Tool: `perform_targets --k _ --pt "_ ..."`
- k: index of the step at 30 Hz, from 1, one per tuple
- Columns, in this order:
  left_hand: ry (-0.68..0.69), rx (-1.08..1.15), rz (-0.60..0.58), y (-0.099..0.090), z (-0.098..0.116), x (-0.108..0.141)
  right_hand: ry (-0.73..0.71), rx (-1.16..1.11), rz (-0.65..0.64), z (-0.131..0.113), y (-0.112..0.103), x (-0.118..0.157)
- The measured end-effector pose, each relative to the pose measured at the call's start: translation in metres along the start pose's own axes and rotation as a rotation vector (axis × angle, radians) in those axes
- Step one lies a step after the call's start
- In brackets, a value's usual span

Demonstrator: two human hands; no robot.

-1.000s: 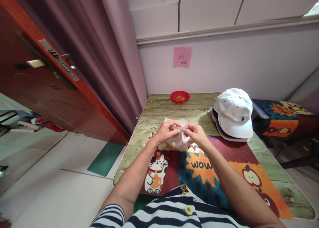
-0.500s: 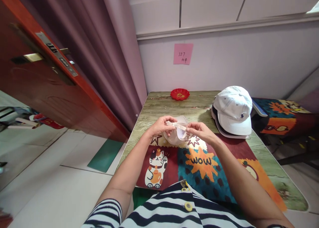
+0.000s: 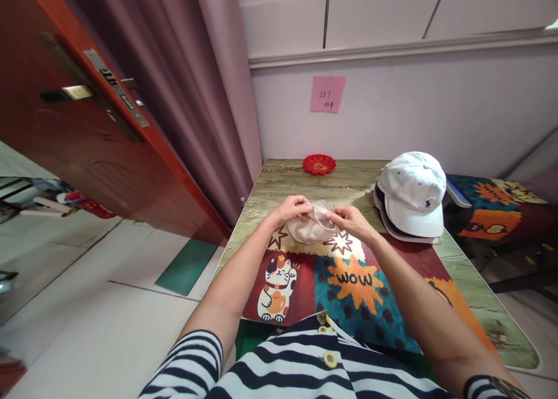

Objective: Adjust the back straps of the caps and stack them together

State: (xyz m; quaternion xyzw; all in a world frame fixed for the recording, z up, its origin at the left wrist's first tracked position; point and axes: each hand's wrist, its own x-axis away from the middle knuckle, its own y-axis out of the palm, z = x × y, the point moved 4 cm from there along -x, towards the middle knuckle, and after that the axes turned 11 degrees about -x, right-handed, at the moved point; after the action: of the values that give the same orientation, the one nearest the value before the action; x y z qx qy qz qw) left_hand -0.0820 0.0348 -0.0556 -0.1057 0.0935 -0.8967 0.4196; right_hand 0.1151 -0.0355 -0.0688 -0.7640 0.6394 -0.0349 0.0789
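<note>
A pale beige cap rests on the patterned mat near the middle of the table, its opening partly turned up. My left hand pinches the cap's strap at its left side. On the right side, my right hand grips the strap between thumb and fingers. The strap's fastening between the hands is too small to make out. To the right, a white cap with a small dark logo sits on top of a stack of caps.
A red scalloped dish stands at the table's back edge. The mat shows a cat and the word WOW. A pink note is on the wall. At the left are a purple curtain and an open wooden door.
Both hands have come slightly higher in the view with the beige cap's strap between them, and the strap lies less stretched out. The whole scene has shifted a little to the right.
</note>
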Motion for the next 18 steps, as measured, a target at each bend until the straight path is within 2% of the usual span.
perform_targets --k 4,7,9,13,18 --pt "0.148 -0.054 0.045 0.001 0.035 -0.018 -0.156 0.142 0.222 -0.019 -0.024 -0.002" --pt "0.229 -0.093 -0.006 0.004 0.052 -0.011 -0.229 0.198 0.238 -0.033 -0.027 0.011" --pt "0.206 -0.1 -0.078 0.007 0.048 0.001 -0.205 0.187 0.161 -0.032 -0.02 0.021" --pt "0.04 -0.116 -0.147 0.012 0.019 0.022 -0.083 0.065 0.004 -0.018 -0.002 0.029" --pt "-0.015 -0.057 -0.151 0.015 0.006 0.034 -0.094 0.097 0.069 -0.02 -0.004 0.022"
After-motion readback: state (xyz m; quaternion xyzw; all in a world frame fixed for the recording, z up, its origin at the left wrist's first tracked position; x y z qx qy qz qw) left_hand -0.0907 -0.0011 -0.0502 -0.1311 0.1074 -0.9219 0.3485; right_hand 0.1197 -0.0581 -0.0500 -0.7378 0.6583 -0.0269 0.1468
